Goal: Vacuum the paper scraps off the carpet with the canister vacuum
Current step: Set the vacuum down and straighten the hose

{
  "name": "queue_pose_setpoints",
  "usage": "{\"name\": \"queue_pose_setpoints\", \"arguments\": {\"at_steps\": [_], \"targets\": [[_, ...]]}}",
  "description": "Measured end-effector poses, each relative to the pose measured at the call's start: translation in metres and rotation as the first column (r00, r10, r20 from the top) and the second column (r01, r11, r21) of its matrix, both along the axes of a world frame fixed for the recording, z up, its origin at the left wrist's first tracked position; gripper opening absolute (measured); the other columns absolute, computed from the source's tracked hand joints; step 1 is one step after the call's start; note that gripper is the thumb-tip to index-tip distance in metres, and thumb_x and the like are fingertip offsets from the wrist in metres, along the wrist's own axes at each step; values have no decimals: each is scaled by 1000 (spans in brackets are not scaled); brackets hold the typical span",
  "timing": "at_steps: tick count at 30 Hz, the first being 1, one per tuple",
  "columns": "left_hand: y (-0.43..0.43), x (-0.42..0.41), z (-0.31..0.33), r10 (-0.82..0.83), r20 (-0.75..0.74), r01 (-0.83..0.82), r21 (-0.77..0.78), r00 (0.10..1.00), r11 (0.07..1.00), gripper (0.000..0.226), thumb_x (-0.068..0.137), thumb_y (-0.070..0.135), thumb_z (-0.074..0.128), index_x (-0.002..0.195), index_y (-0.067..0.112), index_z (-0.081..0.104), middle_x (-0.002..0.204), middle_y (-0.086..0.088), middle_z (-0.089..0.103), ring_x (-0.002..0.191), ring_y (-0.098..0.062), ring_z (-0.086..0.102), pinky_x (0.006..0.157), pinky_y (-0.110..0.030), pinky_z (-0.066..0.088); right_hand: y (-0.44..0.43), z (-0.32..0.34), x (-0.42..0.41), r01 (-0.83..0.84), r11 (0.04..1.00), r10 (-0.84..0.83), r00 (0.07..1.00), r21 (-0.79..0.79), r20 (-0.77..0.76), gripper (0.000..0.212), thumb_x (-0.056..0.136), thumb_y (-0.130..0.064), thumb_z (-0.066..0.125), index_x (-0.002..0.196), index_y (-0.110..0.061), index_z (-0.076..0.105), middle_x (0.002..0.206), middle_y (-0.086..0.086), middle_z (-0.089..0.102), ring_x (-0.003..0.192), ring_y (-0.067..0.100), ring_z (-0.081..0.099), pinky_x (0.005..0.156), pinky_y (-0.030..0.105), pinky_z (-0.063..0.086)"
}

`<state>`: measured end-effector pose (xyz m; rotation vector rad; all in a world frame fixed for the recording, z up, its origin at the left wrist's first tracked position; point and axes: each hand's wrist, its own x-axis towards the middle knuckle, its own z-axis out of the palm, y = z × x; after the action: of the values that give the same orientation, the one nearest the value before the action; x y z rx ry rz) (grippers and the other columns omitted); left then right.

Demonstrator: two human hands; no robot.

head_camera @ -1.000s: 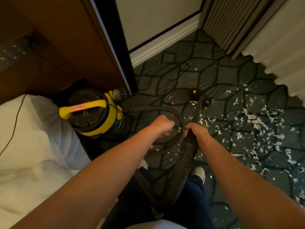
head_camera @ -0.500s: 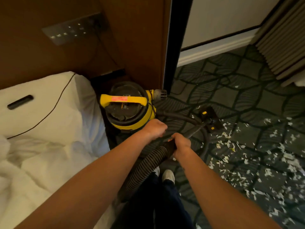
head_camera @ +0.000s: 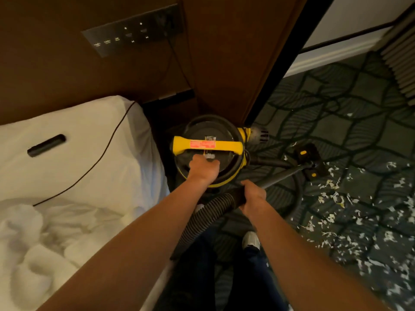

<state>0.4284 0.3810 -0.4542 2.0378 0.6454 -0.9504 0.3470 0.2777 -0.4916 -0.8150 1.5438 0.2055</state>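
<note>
Dark patterned carpet, white paper scraps largely uncollected; my right hand grasps the black ribbed hose, left hand touches the yellow canister vacuum, grip unclear.

The left grip rests on the lid of the canister vacuum, just below its yellow handle, fingers bent at a small grey switch. Right of the vacuum the right grip clasps the ribbed hose; farther right, floor nozzle and paper scraps lie on the carpet.
</note>
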Motion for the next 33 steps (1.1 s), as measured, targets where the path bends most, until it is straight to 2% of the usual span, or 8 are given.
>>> {"name": "queue_pose_setpoints", "arguments": {"at_steps": [3,7,11,18,21,25,28,33], "targets": [[25,25,-2,51,3,-51,32,999,998,66,81,38,63,134,1,45,138,-19,46,121,-38,51,101,-47,46,26,-15,23,59,997,-60,998,-41,-34,68,84,-11,64,146,-10,37,133,19,56,111,38,61,92,55,53],[48,48,-32,163,-97,-158,54,982,986,70,91,28,63,142,1,24,148,-17,29,131,-36,40,101,-39,39,44,-24,43,57,991,-71,991,-123,-111,62,87,-11,63,144,-8,41,132,18,56,112,38,60,96,53,52],[64,63,-51,285,-132,-277,73,949,958,77,88,30,67,142,1,20,147,-16,29,129,-35,41,99,-38,41,53,-28,54,6,989,-32,984,-150,-177,59,88,-10,62,143,-6,42,132,19,57,112,36,60,98,51,51],[88,76,-80,142,-11,-143,-44,990,989,90,75,22,81,145,10,27,146,-14,32,130,-35,42,105,-45,43,54,-32,51,-78,984,34,965,-162,-258,48,91,-9,60,137,-1,48,113,17,59,70,24,57,60,34,48],[92,77,-85,127,43,-123,-94,991,988,86,68,21,86,139,10,38,136,-13,46,121,-34,53,98,-50,49,53,-32,51,-85,985,39,958,-149,-283,47,92,-11,60,137,-2,49,110,19,60,67,26,58,50,31,44],[90,74,-83,179,38,-174,-107,983,979,75,74,16,83,134,9,37,135,-12,48,118,-31,56,96,-41,50,54,-31,51,-74,987,29,956,-144,-291,45,92,-14,61,134,-3,51,116,21,63,71,30,61,50,31,46],[85,73,-79,219,29,-215,-106,975,971,70,80,16,79,133,9,34,137,-11,47,119,-31,55,88,-31,45,54,-30,52,-73,985,24,953,-154,-301,45,89,-15,63,131,-3,54,119,22,64,89,35,66,61,38,53],[80,72,-77,222,34,-219,-80,975,973,68,81,16,77,132,8,32,135,-11,47,114,-32,57,82,-30,43,53,-30,52,-64,986,16,954,-152,-299,46,88,-15,63,131,-3,53,119,22,65,96,37,67,76,46,58]]}}
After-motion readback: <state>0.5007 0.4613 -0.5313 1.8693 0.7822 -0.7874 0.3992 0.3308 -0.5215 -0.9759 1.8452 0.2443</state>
